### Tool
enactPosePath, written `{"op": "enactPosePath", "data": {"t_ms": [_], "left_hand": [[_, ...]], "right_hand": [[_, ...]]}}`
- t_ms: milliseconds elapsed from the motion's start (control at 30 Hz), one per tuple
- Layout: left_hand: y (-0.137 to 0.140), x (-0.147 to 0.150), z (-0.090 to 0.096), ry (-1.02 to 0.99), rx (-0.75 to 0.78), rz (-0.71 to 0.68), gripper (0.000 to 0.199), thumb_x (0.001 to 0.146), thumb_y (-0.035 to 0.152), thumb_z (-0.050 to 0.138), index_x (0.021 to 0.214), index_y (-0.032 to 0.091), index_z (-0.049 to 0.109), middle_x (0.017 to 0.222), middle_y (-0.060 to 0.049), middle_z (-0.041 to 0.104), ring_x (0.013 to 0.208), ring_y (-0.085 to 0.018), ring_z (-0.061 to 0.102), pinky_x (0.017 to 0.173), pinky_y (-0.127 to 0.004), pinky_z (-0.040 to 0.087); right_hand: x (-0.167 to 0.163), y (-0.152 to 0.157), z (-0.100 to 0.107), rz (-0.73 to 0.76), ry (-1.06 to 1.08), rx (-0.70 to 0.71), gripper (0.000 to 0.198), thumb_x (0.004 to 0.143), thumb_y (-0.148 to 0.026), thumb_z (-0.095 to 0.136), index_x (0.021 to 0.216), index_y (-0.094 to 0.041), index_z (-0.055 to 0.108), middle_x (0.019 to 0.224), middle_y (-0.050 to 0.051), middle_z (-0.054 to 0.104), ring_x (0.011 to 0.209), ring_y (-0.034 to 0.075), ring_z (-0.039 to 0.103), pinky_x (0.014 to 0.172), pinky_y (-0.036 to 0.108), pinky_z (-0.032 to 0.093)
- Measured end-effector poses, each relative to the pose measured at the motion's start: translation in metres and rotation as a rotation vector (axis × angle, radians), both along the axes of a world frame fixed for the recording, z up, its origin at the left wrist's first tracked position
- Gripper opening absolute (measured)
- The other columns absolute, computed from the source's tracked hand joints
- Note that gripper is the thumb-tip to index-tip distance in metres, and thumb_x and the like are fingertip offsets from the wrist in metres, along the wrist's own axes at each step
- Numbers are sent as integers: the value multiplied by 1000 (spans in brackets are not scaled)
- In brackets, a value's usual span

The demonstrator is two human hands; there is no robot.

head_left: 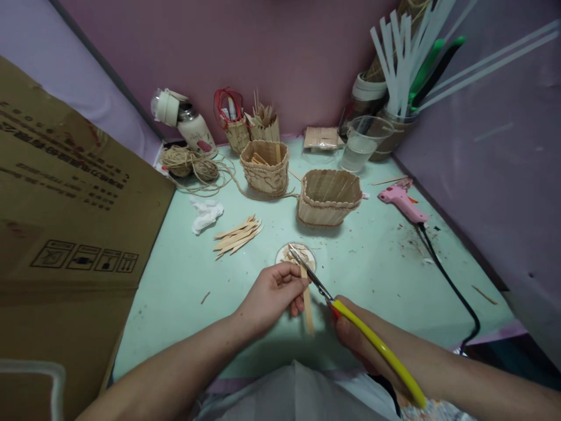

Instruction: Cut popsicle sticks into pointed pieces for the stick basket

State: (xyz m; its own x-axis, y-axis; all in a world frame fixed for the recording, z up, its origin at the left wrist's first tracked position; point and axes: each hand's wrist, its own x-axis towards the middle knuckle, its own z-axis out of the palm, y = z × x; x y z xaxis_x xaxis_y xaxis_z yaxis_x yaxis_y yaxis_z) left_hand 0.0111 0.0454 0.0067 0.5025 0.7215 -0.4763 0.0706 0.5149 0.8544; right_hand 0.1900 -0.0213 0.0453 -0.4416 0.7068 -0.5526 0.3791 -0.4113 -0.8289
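Between the thumb and fingers of my left hand is a flat wooden craft stick, its lower end pointing toward me. My right hand is closed around the scissors, which have a long yellow handle. Their metal blades lie against the upper part of the stick, over a small round dish holding wood clippings. To the left of the dish lies a pile of wooden sticks. Behind it stands a box-shaped basket built from sticks, with a braided rim.
Another stick basket stands behind, near balls of twine and an open bottle. A pink glue gun with a black cord lies right. A plastic cup of water stands at the back. Cardboard walls the left side.
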Motion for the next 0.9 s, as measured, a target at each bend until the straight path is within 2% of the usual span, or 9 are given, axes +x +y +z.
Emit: {"op": "enactPosePath", "data": {"t_ms": [233, 367, 467, 533, 700, 900], "left_hand": [[0, -1, -5, -19, -58, 7, 21, 75, 32, 65, 67, 15, 55, 48, 2, 56, 39, -7, 47, 43, -19, 37], [-1, -1, -7, -58, -137, 23, 22, 73, 31, 66, 64, 15, 54, 48, 1, 56, 40, -6, 47, 44, -18, 36], [0, -2, -8, -69, -188, 29, 23, 71, 31, 68, 63, 15, 54, 47, 1, 55, 39, -6, 45, 43, -18, 35], [0, -2, -10, -64, -209, 28, 21, 70, 30, 68, 64, 14, 55, 46, 1, 55, 39, -5, 45, 42, -17, 34], [0, -1, -12, -63, -231, 37, 19, 70, 28, 68, 63, 14, 55, 47, 1, 56, 39, -5, 46, 43, -17, 36], [0, -1, -11, -86, -246, 40, 17, 71, 25, 67, 65, 14, 56, 47, 2, 54, 39, -5, 46, 42, -16, 35]], "right_hand": [[-7, 0, -4, -52, -6, -41, 42, 90, -61, 34, 72, -23, 40, 58, -4, 38, 51, 12, 28, 42, 27, 23], [-7, -1, -10, -128, -24, -105, 42, 89, -62, 35, 74, -23, 38, 63, -4, 37, 55, 12, 29, 45, 26, 26], [-6, 0, -15, -102, -30, -144, 43, 88, -63, 38, 75, -21, 40, 64, -4, 38, 57, 12, 30, 49, 26, 27], [-6, 0, -18, -90, -55, -122, 44, 87, -63, 38, 76, -20, 42, 64, -4, 39, 58, 12, 31, 50, 26, 27], [-12, -2, -25, -112, -95, -131, 43, 84, -62, 42, 71, -21, 38, 63, -6, 30, 56, 11, 28, 51, 26, 25], [-13, 0, -13, -177, -53, -180, 45, 83, -65, 43, 72, -23, 35, 60, -7, 31, 52, 9, 26, 47, 24, 24]]}}
